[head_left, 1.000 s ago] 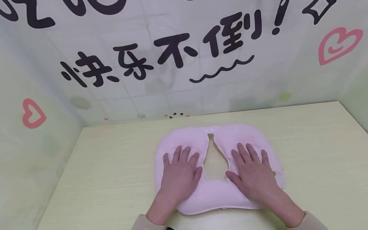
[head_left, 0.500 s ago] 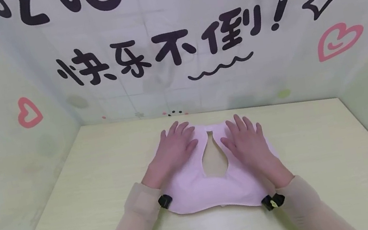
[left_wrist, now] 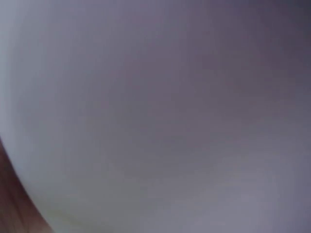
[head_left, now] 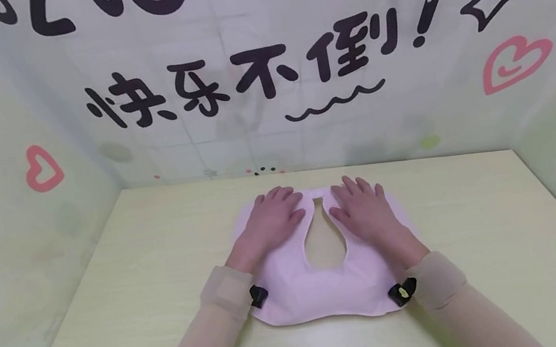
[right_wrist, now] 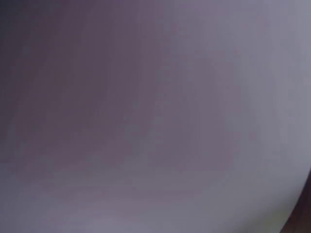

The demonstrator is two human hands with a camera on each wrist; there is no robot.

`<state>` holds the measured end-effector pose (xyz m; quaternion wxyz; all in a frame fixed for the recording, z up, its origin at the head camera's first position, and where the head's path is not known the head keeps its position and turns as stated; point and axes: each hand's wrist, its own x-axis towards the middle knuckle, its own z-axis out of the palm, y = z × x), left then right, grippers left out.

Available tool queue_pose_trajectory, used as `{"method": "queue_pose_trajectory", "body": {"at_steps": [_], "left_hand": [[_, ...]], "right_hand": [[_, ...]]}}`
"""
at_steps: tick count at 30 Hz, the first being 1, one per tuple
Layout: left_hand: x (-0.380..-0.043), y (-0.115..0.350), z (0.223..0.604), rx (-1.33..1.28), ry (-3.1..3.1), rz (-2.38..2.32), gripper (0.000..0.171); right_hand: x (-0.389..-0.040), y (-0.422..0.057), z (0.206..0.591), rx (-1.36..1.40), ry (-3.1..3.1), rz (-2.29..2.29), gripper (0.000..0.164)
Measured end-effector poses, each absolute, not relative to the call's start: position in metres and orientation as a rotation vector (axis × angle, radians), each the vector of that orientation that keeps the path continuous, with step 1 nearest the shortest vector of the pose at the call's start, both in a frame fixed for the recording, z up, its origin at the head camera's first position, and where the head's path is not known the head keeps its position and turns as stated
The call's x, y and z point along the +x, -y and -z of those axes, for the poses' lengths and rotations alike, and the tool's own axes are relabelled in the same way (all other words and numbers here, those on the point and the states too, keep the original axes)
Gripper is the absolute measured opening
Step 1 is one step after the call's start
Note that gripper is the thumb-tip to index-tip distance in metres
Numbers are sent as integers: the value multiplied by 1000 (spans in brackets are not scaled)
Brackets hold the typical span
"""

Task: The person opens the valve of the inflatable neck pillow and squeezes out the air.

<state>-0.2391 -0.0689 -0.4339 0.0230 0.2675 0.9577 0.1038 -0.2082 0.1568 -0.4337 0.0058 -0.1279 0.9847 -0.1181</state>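
Note:
A pale pink U-shaped pillow [head_left: 327, 292] lies flat on the table, a teardrop opening in its middle. Its two arms come together at the far side under a small tab [head_left: 317, 192]. My left hand [head_left: 271, 218] rests palm down on the far part of the left arm, fingers pointing away. On the right arm, my right hand [head_left: 365, 208] presses the same way, its thumb by the opening. Both wrist views are filled with blurred pillow fabric [left_wrist: 160, 116], close to the lenses.
The light wooden table [head_left: 115, 326] reaches back to a printed cloth backdrop [head_left: 273, 143] with dark lettering and pink hearts. Cloth also hangs on the left and right sides. A black wrist camera [head_left: 259, 296] sits at the left cuff.
Both hands have slid away from me, from the pillow's middle to its far edge. Over the last half second they have come slightly closer together.

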Motion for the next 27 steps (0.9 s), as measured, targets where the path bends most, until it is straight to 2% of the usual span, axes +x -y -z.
{"method": "queue_pose_trajectory", "body": {"at_steps": [12, 27], "left_hand": [[-243, 64, 438, 756, -2925, -335, 50], [-246, 65, 441, 757, -2880, -290, 51]], "right_hand": [[-211, -161, 448, -397, -3074, 377, 57], [-213, -158, 446, -425, -3027, 320, 58]]}}
